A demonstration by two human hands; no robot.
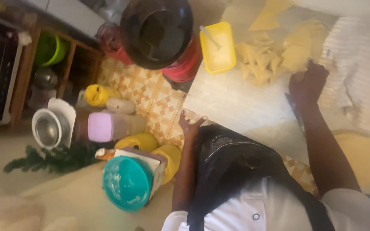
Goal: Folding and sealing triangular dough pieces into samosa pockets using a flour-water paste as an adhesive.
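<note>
Looking down, I saw my right hand resting spread on the pale table, fingers touching the heap of folded yellow dough triangles; too many to count, points facing all ways. One yellow square tub sat just beside the heap. My left hand hung open, empty, at the table's edge. One teal bowl lay on the floor.
</note>
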